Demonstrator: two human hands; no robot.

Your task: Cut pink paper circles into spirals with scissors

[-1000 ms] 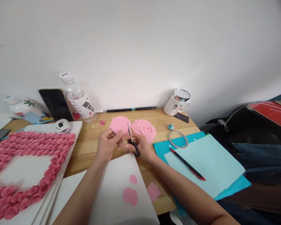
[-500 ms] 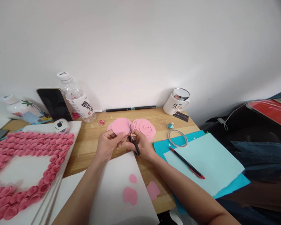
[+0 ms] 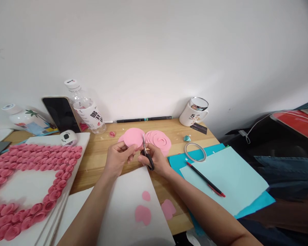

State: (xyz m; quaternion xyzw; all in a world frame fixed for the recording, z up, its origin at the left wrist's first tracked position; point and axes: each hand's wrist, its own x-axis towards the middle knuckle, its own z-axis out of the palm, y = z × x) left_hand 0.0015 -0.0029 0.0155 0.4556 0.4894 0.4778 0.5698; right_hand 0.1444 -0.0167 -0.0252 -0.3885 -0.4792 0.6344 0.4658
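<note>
My left hand (image 3: 118, 158) pinches the lower edge of a pink paper circle (image 3: 132, 137) held just above the wooden table (image 3: 97, 153). My right hand (image 3: 156, 160) grips small black-handled scissors (image 3: 146, 153), fingers through the loops, blades pointing up against the circle's right edge. Just behind the scissors lies a stack of pink spiral-cut circles (image 3: 159, 140).
A white board with pink paper roses (image 3: 28, 177) lies at left. White paper with pink scraps (image 3: 141, 208) sits near me. At right are teal and light blue sheets (image 3: 226, 177), a pencil (image 3: 205, 179), a tape ring (image 3: 195, 152). Behind: bottle (image 3: 84, 107), phone (image 3: 61, 114), mug (image 3: 195, 112), long pen (image 3: 143, 119).
The pink circle has turned slightly in my left hand and the scissors have shifted a little along its edge. Both hands stay in the same spot.
</note>
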